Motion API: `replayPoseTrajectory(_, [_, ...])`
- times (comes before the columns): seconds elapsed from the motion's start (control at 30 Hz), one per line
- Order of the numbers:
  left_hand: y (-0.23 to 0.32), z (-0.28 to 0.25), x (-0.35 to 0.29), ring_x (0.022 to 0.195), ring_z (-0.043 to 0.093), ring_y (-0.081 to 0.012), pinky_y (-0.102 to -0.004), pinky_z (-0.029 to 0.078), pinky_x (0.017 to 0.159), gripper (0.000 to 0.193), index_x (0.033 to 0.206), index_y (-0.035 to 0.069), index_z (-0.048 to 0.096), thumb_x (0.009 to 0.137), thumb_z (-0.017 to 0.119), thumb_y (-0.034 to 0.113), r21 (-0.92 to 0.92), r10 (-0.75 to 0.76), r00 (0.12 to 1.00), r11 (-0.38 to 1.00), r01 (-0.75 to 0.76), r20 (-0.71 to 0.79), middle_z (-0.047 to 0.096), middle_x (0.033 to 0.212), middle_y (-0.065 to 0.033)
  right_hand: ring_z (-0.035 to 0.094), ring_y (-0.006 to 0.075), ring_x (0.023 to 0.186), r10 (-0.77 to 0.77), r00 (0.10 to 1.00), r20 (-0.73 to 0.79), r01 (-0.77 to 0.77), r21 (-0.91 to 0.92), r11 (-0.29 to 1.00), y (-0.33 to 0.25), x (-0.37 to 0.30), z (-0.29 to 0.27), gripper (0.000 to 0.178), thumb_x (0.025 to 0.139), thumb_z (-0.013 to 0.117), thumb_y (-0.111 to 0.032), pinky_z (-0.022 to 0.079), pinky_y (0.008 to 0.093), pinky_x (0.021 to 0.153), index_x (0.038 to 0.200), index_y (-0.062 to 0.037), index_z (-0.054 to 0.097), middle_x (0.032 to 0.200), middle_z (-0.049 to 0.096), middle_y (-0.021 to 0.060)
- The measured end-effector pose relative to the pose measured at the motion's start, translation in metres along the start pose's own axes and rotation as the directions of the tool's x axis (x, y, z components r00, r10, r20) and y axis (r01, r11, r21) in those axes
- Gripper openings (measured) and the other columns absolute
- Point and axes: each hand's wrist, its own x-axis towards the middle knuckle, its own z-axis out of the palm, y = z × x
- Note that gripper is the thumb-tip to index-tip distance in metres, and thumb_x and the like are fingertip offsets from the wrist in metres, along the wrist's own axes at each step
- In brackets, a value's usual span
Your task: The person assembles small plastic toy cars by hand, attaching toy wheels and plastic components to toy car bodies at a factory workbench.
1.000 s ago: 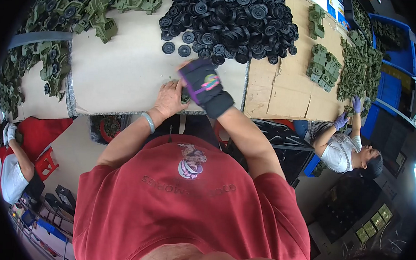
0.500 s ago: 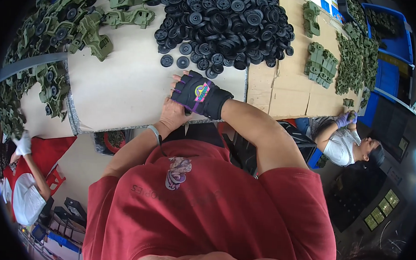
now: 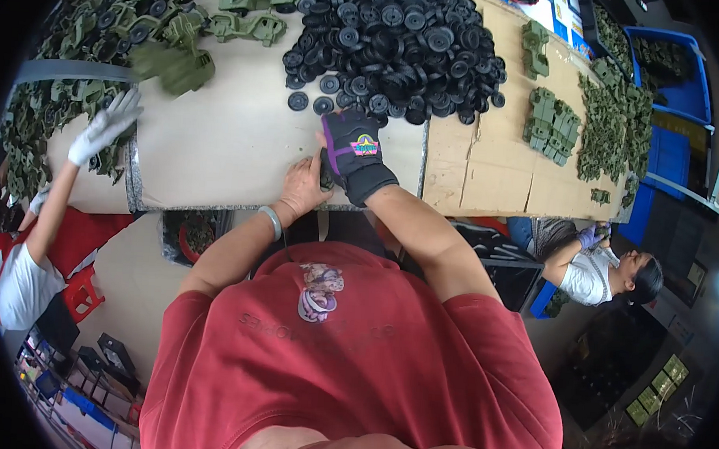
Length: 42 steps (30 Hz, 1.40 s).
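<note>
My bare left hand, with a pale band on its wrist, is closed on a small green toy vehicle part near the table's front edge. The part is mostly hidden between my hands. My right hand wears a black fingerless glove with purple trim. Its fingers curl down at the near edge of a heap of black toy wheels; whatever they hold is hidden beneath the hand. Two loose wheels, one of them a black wheel, lie just left of its fingertips.
Green toy vehicles pile up at the far left, beside a grey strip. On the cardboard at right lie joined green bodies and many small green parts. A co-worker's white-gloved hand reaches in at left; another person sits at right.
My right hand has moved forward off my left hand to the wheel heap, uncovering the green part. The left co-worker's gloved hand has risen over the table. A green vehicle there is blurred by motion.
</note>
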Motion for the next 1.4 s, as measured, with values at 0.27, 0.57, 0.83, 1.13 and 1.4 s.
replayPoseTrajectory(0.27, [-0.002,0.004,0.006,0.123,0.066,-0.0393,-0.049,0.05,0.111,0.104,0.158,-0.001,0.04,0.075,0.089,0.038,-0.028,-0.015,1.0,1.0,0.015,0.006,0.069,0.125,-0.0253,0.068,0.0345,0.116,-0.388,0.88,0.273,0.417,-0.056,0.907,-0.002,0.014,-0.025,0.032,0.085,0.073,-0.021,0.05,0.0507,0.104,0.115,-0.0106,0.073,0.117,0.072,0.013])
replayPoseTrajectory(0.57, [-0.002,-0.001,0.004,0.117,0.067,-0.0434,-0.0499,0.051,0.107,0.103,0.159,-0.003,0.038,0.077,0.089,0.035,-0.135,0.043,0.999,0.99,-0.04,0.019,0.069,0.123,-0.028,0.067,0.0385,0.111,0.025,0.996,0.084,-0.021,-0.051,0.998,0.012,0.01,0.004,0.023,0.091,0.069,-0.019,0.051,0.0557,0.094,0.111,-0.0082,0.071,0.116,0.071,0.0162])
replayPoseTrajectory(0.83, [-0.01,0.012,0.003,0.118,0.068,-0.039,-0.0495,0.05,0.107,0.108,0.159,0.0,0.037,0.072,0.091,0.032,-0.11,0.116,0.986,0.985,-0.129,-0.121,0.069,0.121,-0.0238,0.066,0.0347,0.12,-0.367,0.915,0.167,0.383,-0.076,0.921,0.019,0.02,0.0,0.03,0.084,0.072,-0.023,0.05,0.0554,0.105,0.112,-0.0115,0.072,0.123,0.07,0.0126])
replayPoseTrajectory(1.13, [-0.021,-0.013,-0.019,0.12,0.065,-0.0476,-0.0535,0.051,0.107,0.113,0.163,0.002,0.03,0.076,0.094,0.035,-0.466,-0.363,0.925,0.842,0.271,-0.116,0.069,0.126,-0.0292,0.068,0.0411,0.108,-0.142,0.99,0.004,0.136,0.282,0.95,0.013,0.074,-0.01,0.031,0.087,0.078,-0.019,0.054,0.0515,0.095,0.116,-0.0059,0.073,0.109,0.074,0.0188])
replayPoseTrajectory(1.4, [-0.036,-0.025,-0.015,0.139,0.049,-0.029,-0.0404,0.041,0.118,0.114,0.166,0.0,0.011,0.09,0.088,0.037,-0.957,-0.683,0.718,0.101,0.27,0.131,0.05,0.151,-0.0216,0.069,0.0394,0.105,-0.476,0.834,0.279,0.526,-0.147,0.837,-0.007,0.11,0.027,0.03,0.083,0.075,-0.019,0.055,0.0518,0.09,0.111,-0.0103,0.073,0.109,0.073,0.0162])
